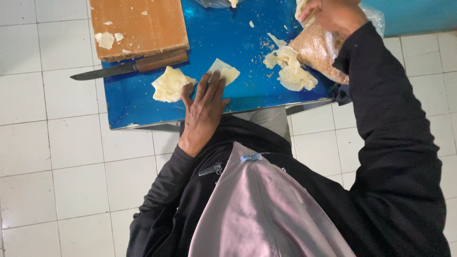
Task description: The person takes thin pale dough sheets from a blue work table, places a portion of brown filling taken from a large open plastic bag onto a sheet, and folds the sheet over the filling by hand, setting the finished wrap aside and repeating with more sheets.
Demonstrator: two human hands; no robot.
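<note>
Dough sheet (224,70) pale yellow, thin, crumpled; left hand (203,108) flat, fingertips on it.

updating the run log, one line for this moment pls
left hand: flat on thin dough sheet | right hand: reaching into crumb bag | knife: idle beside wooden board

Your right hand (333,14) grips a clear plastic bag (316,50) of brown crumbs at the blue tabletop's (228,33) right edge; a small pale-blue clothing label (250,157) sits below.

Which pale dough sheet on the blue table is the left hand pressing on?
The small folded sheet under the left hand's fingertips; the other sheets lie untouched beside.
</note>
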